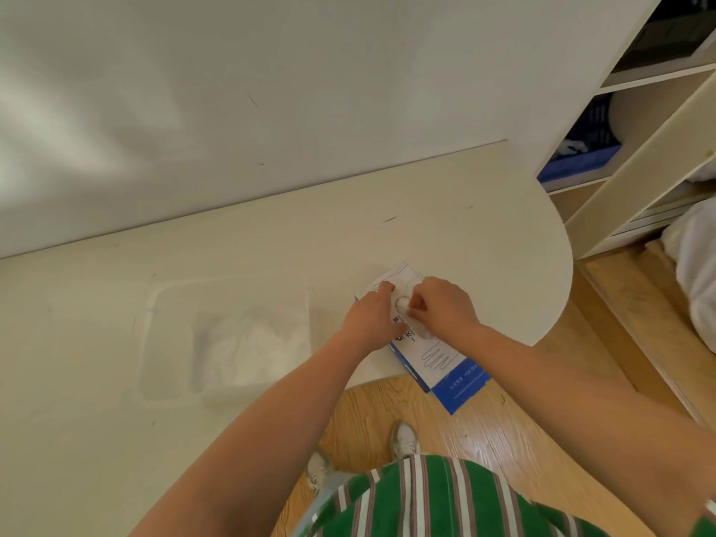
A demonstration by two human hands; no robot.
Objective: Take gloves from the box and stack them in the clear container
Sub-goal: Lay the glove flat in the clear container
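Note:
A white and blue glove box (441,362) lies flat near the table's rounded right end, its near corner jutting over the edge. My left hand (370,317) rests on the box's left side, fingers flat on the top. My right hand (441,306) pinches a thin translucent glove (403,303) at the box's opening. To the left stands the clear container (162,343), with a pile of translucent gloves (252,343) inside it.
The cream table (465,234) meets a white wall at the back and ends in a curve on the right. A shelf unit (639,157) with a blue bin stands at the right. Wooden floor and my shoes show below.

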